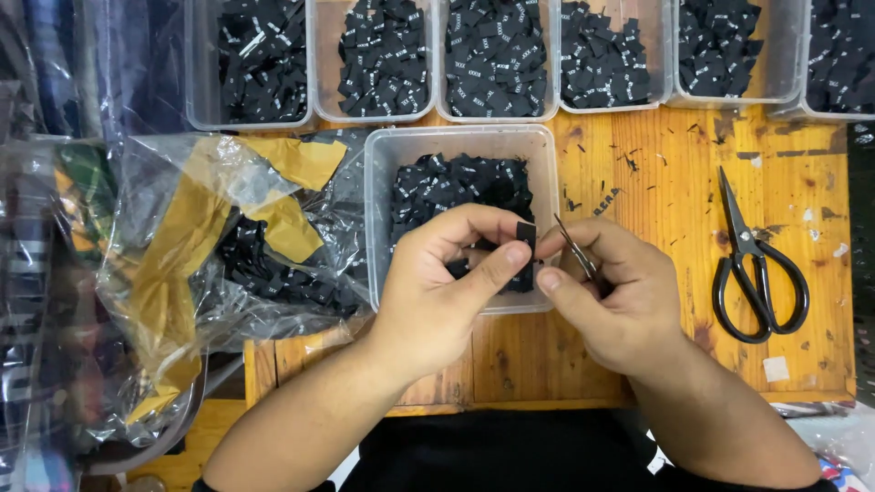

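Over the clear tub (383, 219) near the bench's (656, 182) front edge, the left hand (437, 292) pinches a small black label (526, 235) between thumb and forefinger, the right hand (620, 301) is clamped on thin snips (576, 251) touching it, while black scissors (756, 264) lie toward the right edge.

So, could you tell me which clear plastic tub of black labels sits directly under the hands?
The lone clear plastic tub in the near row; the six others line the wooden table's far edge.
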